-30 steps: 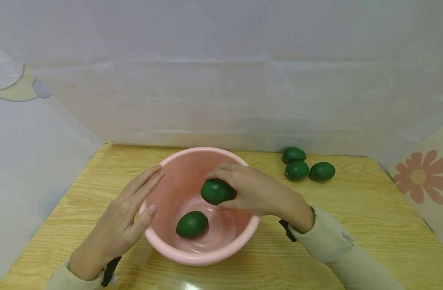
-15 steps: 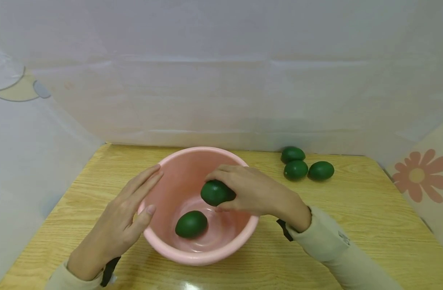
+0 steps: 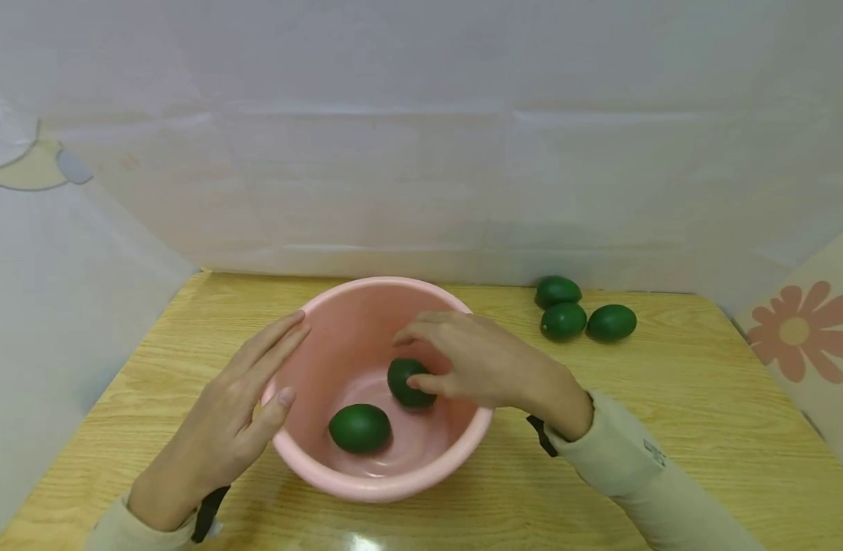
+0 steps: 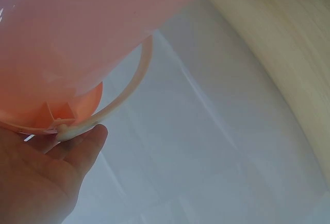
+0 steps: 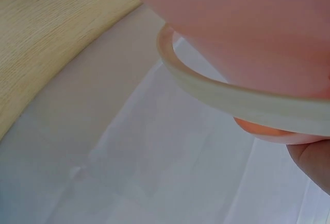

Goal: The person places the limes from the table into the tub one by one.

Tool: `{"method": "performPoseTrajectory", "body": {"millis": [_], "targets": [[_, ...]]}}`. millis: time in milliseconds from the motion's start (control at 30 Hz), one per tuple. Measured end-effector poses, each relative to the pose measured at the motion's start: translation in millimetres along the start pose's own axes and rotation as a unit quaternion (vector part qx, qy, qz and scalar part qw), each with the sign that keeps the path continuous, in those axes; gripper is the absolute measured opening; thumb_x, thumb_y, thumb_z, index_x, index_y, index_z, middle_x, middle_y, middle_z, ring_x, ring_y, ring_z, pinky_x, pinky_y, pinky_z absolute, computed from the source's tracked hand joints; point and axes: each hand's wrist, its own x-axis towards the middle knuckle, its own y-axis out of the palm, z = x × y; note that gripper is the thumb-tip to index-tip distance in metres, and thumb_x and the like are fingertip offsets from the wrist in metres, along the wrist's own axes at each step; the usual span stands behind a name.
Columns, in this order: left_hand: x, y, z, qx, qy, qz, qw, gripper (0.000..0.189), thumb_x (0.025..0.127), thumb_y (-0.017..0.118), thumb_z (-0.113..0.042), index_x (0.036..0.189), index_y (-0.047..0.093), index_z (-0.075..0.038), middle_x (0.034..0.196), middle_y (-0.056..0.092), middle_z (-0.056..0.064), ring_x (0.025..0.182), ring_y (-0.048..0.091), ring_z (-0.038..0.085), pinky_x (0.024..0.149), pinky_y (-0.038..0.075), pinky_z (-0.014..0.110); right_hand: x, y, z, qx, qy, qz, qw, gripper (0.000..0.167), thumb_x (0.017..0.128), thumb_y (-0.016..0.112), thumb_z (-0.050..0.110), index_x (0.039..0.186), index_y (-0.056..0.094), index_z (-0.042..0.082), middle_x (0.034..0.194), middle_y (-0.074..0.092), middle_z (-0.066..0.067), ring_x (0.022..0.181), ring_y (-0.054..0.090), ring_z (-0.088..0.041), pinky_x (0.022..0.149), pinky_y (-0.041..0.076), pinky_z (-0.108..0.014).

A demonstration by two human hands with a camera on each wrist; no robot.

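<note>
- Right grip [image 3: 472, 360]: reaches over the bucket's rim into its right side, fingers and thumb parted in a wide, loose curve, clamped on nothing.
- Green fruit [image 3: 402, 379]: inside the bucket, just below the right grip's fingers; the thumb crosses in front of it in the head view, and whether the two touch I cannot tell.
- Second fruit [image 3: 359, 428]: on the bucket's floor, to the left of the right grip and closer to the person, lying on its side.
- Left grip [image 3: 231, 413]: rests on the bucket's left rim, fingers nearly straight and the thumb held apart from them, clasping nothing.
- Bucket [image 3: 387, 488]: pink, between the two grips on the tabletop [image 3: 704, 383].
- Handle [image 5: 232, 99]: pale and curved, hanging on the bucket's outside; one end lies beside the left grip's fingertips in the left wrist view.
- Back fruit [image 3: 557, 291], front fruit [image 3: 563, 321] and outer fruit [image 3: 612, 324]: grouped on the tabletop, beyond the right grip and to its right, well apart from it.
- Sleeve [image 3: 669, 490]: pale, behind the right grip, with a black band [image 3: 543, 436] at the wrist.
</note>
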Motion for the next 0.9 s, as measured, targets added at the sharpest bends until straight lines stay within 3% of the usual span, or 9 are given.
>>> {"method": "performPoseTrajectory", "body": {"millis": [467, 900], "targets": [[0.3, 0.3, -0.3, 0.003, -0.002, 0.003, 1.0, 0.064, 0.091, 0.057, -0.01, 0.152, 0.04, -0.01, 0.16, 0.036, 0.007, 0.147, 0.034, 0.02, 0.121, 0.017, 0.014, -3.8, 0, -5, 0.022, -0.028, -0.017, 0.9992, 0.039, 0.094, 0.067, 0.034, 0.129, 0.063, 0.019, 0.129, 0.064, 0.004, 0.126, 0.056, -0.011, 0.107, 0.047, -0.037], [0.0, 1.3, -0.1, 0.005, -0.002, 0.001, 1.0, 0.062, 0.092, 0.056, -0.011, 0.152, 0.04, -0.009, 0.159, 0.036, 0.008, 0.147, 0.035, 0.02, 0.12, 0.017, 0.013, -10.8, -9, -9, 0.053, -0.046, -0.064, 0.9955, 0.039, 0.095, 0.066, 0.032, 0.132, 0.062, 0.018, 0.134, 0.061, 0.003, 0.13, 0.054, -0.015, 0.109, 0.046, -0.038]]}}
